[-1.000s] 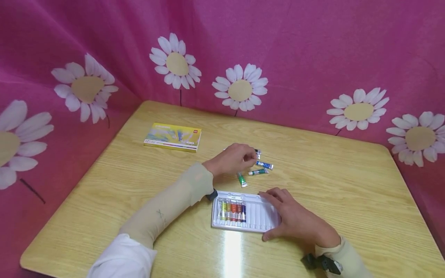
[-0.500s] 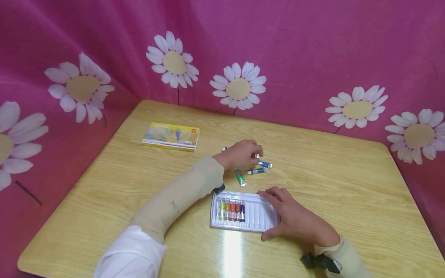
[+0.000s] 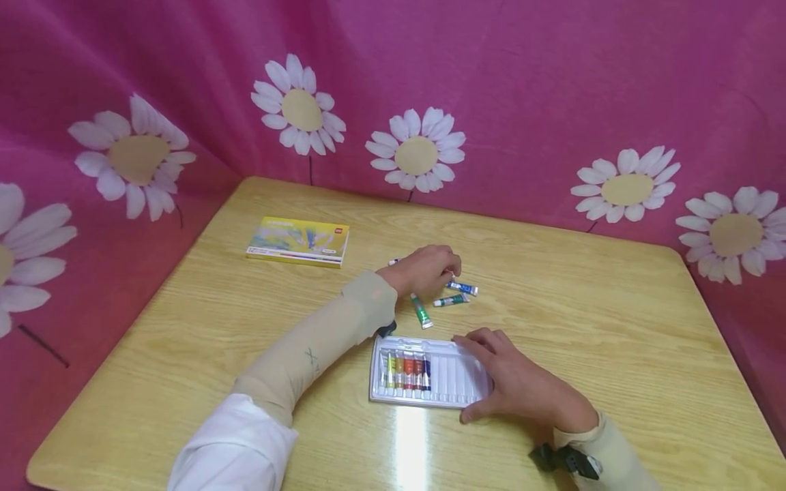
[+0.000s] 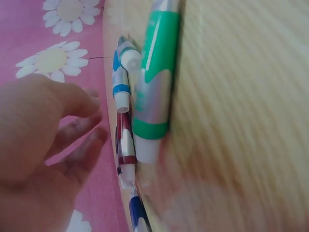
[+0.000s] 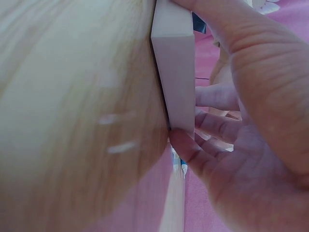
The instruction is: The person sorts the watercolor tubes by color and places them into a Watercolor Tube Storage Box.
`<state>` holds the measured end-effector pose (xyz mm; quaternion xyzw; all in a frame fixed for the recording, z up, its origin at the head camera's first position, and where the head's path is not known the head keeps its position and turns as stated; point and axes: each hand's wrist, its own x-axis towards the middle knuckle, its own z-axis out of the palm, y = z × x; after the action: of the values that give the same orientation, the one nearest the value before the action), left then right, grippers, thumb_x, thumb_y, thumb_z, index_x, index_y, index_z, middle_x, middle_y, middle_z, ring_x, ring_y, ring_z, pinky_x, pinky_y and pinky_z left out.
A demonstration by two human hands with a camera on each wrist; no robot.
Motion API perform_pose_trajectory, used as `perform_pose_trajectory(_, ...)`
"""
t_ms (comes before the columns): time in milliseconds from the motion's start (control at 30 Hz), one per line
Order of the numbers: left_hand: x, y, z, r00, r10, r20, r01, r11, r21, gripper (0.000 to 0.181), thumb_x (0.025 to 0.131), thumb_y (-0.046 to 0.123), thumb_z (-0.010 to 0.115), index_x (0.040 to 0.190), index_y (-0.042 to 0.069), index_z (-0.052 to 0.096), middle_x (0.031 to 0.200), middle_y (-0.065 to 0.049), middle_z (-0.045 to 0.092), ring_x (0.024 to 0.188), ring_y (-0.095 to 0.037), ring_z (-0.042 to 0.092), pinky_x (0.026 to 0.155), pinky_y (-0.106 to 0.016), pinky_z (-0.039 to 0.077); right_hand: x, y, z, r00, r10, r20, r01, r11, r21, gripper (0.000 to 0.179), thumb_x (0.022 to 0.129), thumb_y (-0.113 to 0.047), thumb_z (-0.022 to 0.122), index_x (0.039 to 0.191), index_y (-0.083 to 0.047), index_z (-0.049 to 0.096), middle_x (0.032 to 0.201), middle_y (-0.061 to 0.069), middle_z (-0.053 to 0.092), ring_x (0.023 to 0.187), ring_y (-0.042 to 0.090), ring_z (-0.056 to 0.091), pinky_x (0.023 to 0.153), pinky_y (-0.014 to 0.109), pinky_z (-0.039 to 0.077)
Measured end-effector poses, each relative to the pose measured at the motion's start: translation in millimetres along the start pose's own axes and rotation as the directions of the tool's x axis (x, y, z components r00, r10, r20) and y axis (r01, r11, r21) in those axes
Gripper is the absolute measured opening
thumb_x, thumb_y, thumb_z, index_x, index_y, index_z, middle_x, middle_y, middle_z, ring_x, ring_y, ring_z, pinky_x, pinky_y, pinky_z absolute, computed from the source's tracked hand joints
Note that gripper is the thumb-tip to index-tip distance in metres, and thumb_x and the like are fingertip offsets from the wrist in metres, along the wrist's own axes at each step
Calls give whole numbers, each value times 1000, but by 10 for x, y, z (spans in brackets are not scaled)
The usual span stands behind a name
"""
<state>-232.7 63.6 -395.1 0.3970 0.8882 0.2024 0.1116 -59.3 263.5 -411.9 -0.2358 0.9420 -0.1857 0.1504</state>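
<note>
My left hand [image 3: 424,269] is low over loose paint tubes beyond the tray. In the left wrist view its thumb and fingers [image 4: 89,145] are bent but apart, beside a dark red tube [image 4: 126,140], with nothing visibly pinched. Around it lie a green tube [image 3: 421,311], a dark green tube [image 3: 451,300] and a blue tube [image 3: 462,288]. My right hand [image 3: 522,382] grips the right end of a white plastic paint tray [image 3: 457,375], thumb at the near edge and fingers at the far edge. Several coloured tubes [image 3: 409,372] stand side by side in the tray's left slots.
A yellow paint box [image 3: 297,242] lies at the back left of the wooden table [image 3: 614,327]. Pink cloth [image 3: 510,88] with printed daisies hangs behind and beside the table. A dark blue tube [image 4: 137,212] shows low in the left wrist view.
My left hand has moved a little right and away from me over the loose tubes. My right hand keeps its grip on the tray.
</note>
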Motion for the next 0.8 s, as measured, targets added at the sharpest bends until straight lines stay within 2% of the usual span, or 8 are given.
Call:
perform_pose_trajectory(133,53,22,7,1000,13,13,-13,1000,12,28,105,14,52,127,13,69,125,-1,65,112,-13,58,106,-30,51,1,3,-4,1000,1,4,-1,1000,-4,114,65,-79,79,156,-20,44,150,2,46,134,21,45,112,49,49)
perform_pose_trajectory(333,155,72,42,994,63,94,-67,997,35,23,103,16,61,124,13,70,123,-1,70,111,-12,63,103,-30,53,9,-3,-2,1000,5,9,-5,1000,7,114,65,-77,81,156,-20,44,150,1,46,135,21,44,113,49,48)
perform_pose_trajectory(533,212,124,70,991,46,124,-55,996,69,17,102,15,64,118,15,71,115,2,72,99,-11,60,95,-26,53,14,-3,-6,1000,1,7,-2,1000,5,114,65,-77,81,156,-20,44,151,2,46,135,21,44,113,49,48)
perform_pose_trajectory(733,213,218,51,988,16,156,-30,996,84,30,102,15,65,132,18,65,124,-1,71,101,-11,63,97,-27,54,15,3,-7,1000,-11,1,11,1000,0,114,65,-75,83,156,-19,44,150,2,46,135,21,44,113,49,48)
perform_pose_trajectory(800,208,241,45,989,14,150,-27,996,90,32,103,18,65,134,19,63,127,-2,69,105,-12,62,99,-28,54,14,6,-9,1000,-16,-1,16,1000,-3,114,65,-75,83,156,-19,44,150,3,46,135,21,45,113,48,48)
